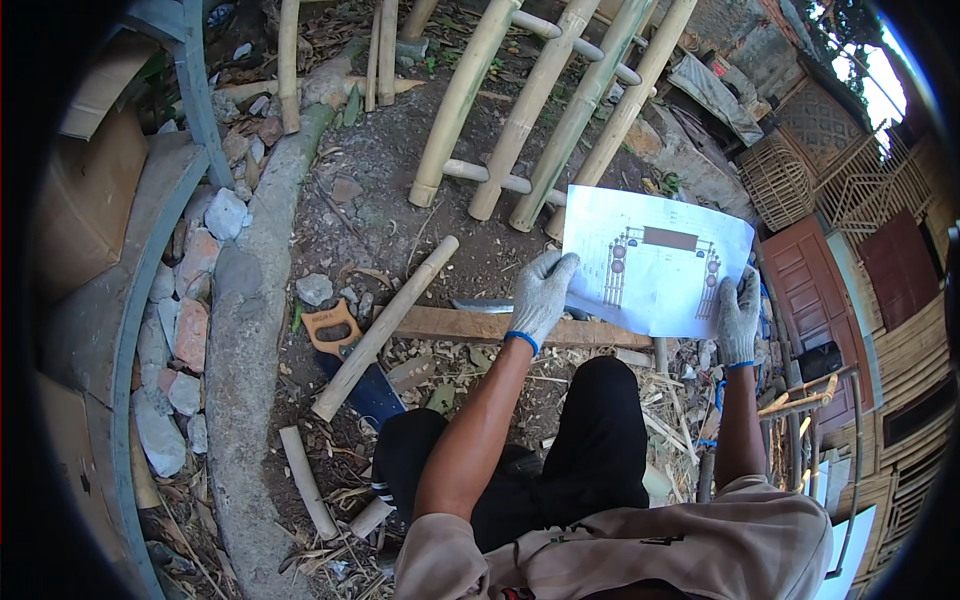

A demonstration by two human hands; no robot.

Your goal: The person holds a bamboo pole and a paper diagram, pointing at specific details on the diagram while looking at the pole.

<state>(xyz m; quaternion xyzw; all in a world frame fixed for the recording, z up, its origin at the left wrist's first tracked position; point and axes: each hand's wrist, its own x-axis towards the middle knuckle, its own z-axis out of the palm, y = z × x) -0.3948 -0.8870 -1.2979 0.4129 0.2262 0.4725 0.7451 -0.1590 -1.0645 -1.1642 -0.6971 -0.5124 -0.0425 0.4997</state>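
Observation:
A white sheet of paper [655, 295] with a printed drawing of a pole structure is held up over the ground in front of me. My left hand [541, 292], in a grey knit glove with a blue cuff, pinches its left edge. On the opposite edge my right hand [739, 318], gloved alike, grips the paper with the thumb in front. Just past the sheet, several bamboo poles [530, 110] joined by short crosspieces lean upward. Left of my left hand, a loose bamboo piece [388, 325] lies across a wooden plank [450, 325].
A handsaw [333, 330] with an orange handle lies on the ground by my knee. Stones and broken bricks [196, 340] line a concrete kerb [245, 400] at left. Cardboard boxes [100, 190] stand beyond it. Woven baskets [778, 187] and a brown door [815, 300] are at right.

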